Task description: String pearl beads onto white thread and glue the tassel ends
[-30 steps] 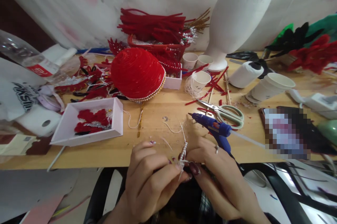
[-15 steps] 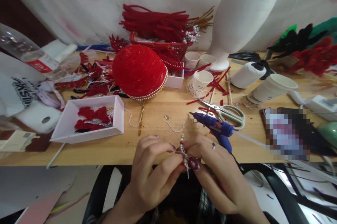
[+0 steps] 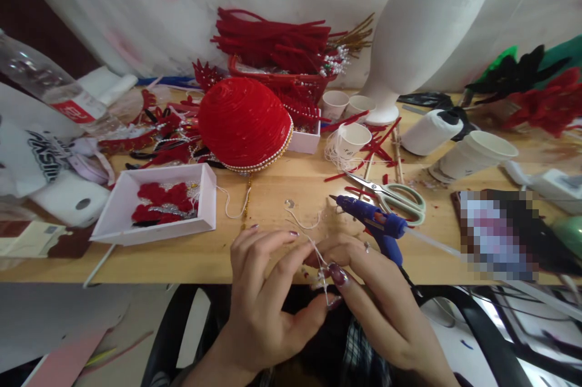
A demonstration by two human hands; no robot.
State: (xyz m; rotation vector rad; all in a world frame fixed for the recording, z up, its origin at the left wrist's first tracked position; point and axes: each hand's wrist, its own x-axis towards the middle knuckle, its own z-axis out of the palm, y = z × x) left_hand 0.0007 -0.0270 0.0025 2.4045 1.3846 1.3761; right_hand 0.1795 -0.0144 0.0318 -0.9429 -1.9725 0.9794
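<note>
Both hands are at the table's front edge, low in the middle of the head view. My right hand (image 3: 377,290) pinches a small beaded piece (image 3: 322,278) with white thread between thumb and forefinger. My left hand (image 3: 268,290) touches the thread's lower loop with its thumb tip, its other fingers spread above. A white thread (image 3: 302,223) runs from the piece onto the table. Just beyond my right hand lies a blue glue gun (image 3: 370,214), and green-handled scissors (image 3: 400,200) rest behind it.
A white box (image 3: 207,205) with red pieces sits at left, and a red dome (image 3: 243,123) with bead trim behind it. Paper cups (image 3: 353,139), a white foam head (image 3: 425,29), a thread spool (image 3: 422,132) and a phone (image 3: 495,235) are further right.
My left fingers have opened out and the thumb has moved down to the thread. The thread now stretches up from the piece, and the beads hang lower. The view has shifted slightly.
</note>
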